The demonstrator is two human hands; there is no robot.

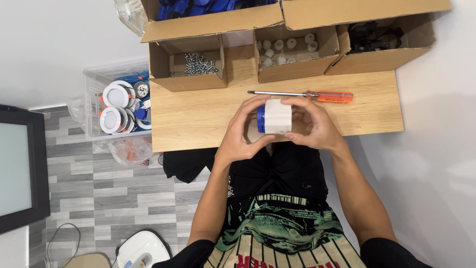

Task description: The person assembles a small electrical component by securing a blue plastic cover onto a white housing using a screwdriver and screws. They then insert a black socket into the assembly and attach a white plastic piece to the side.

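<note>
- Far left, beside the counter [198,124], a clear plastic bin [91,106] holds stacked round white-and-blue parts; it sits near the counter's edge, so anything that rolls off that side could drop in among them or onto the floor.
- A small cardboard box [163,67] at the back left holds loose screws [200,64]. A stray elbow could tip it and scatter them.
- The left hand [243,134] wraps the blue-ended side of a white plastic housing [275,117], fingers curled over its top, thumb beneath.
- The housing is held in the air just above the counter's near edge, over the lap. If the grip slackens, I'd expect it to fall to the lap or the floor.
- The right hand [312,126] cups the other side, fingers pressed on the housing.
- Just behind the hands lies an orange-handled screwdriver [307,95]; a nudge could set it rolling.
</note>
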